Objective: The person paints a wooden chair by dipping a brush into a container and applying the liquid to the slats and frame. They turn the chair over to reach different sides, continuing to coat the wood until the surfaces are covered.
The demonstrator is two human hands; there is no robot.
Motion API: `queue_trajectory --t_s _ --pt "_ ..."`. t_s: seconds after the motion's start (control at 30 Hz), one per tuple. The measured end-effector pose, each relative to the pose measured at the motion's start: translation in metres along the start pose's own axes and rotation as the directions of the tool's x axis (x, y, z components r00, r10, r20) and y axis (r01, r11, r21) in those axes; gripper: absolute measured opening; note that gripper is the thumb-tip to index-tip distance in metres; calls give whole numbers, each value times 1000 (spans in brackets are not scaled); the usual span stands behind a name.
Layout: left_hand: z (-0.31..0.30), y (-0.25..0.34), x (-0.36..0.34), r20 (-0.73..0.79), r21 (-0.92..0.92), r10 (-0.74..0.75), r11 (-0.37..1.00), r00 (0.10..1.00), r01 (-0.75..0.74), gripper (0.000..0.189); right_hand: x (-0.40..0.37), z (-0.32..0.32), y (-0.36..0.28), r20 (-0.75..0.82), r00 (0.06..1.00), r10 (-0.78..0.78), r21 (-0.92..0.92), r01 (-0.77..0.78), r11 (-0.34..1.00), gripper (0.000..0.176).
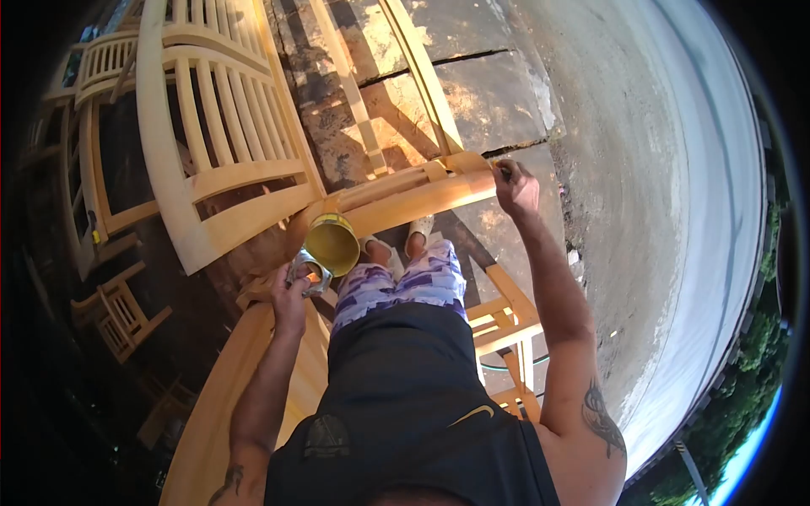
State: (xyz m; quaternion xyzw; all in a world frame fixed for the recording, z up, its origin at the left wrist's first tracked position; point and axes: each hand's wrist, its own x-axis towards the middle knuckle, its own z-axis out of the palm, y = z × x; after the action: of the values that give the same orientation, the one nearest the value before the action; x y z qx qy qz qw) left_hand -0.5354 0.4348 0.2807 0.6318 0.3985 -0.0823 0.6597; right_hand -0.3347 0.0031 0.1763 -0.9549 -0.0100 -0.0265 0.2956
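My left hand (291, 299) grips a small metal can (329, 244) by its handle; the can is tilted and shows yellow liquid inside. My right hand (516, 187) is closed around a brush handle, its tip against the end of a light wooden rail (422, 201) of a piece of furniture in front of me. The brush's bristles are mostly hidden by my fingers. My legs in patterned shorts and my feet in sandals (396, 246) stand just behind the rail.
A slatted wooden bench back (219, 126) lies to the left on cracked concrete paving (489, 93). More wooden chairs (118, 312) stand in shadow at far left. Wooden frame parts (506, 320) sit by my right side. A road edge curves at right.
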Motion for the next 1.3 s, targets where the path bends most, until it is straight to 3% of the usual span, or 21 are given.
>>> queue_trajectory --t_s 0.1,0.23,0.37,0.47,0.63,0.8,0.9,0.97,1.13,1.23,1.3 --pt "-17 -11 0 -28 -28 -6 1000 1000 5 34 7 29 -17 313 939 -145 -109 188 976 20" --pt "-49 -32 7 -34 25 4 1000 999 -3 32 28 33 -63 272 956 108 112 -143 983 24" --pt "-65 -40 13 -52 -3 13 1000 999 -13 29 50 43 -63 237 954 182 117 -214 970 32" --pt "-76 -52 19 -73 -72 -9 997 997 4 28 61 51 -97 396 851 346 137 -427 894 39" --pt "-85 -70 27 -101 -84 -56 995 993 48 28 63 91 -134 650 721 239 295 -530 795 31" --pt "-79 -68 33 -158 -19 -100 995 982 98 28 87 155 -161 771 632 80 368 -544 754 29" --pt "-77 -82 39 -208 -97 -155 986 966 137 28 109 203 -161 757 644 112 293 -487 823 29" --pt "-73 -83 42 -214 -107 -180 981 960 160 27 122 224 -170 722 678 140 196 -394 898 38" --pt "-67 -84 47 -253 -201 -293 948 922 247 25 139 297 -156 793 581 185 136 -464 875 42" --pt "-61 -83 50 -297 -201 -296 949 908 244 24 141 344 -140 794 593 135 100 -346 933 45" --pt "-61 -80 52 -291 -206 -341 935 894 290 24 137 372 -131 820 552 151 54 -337 940 44"
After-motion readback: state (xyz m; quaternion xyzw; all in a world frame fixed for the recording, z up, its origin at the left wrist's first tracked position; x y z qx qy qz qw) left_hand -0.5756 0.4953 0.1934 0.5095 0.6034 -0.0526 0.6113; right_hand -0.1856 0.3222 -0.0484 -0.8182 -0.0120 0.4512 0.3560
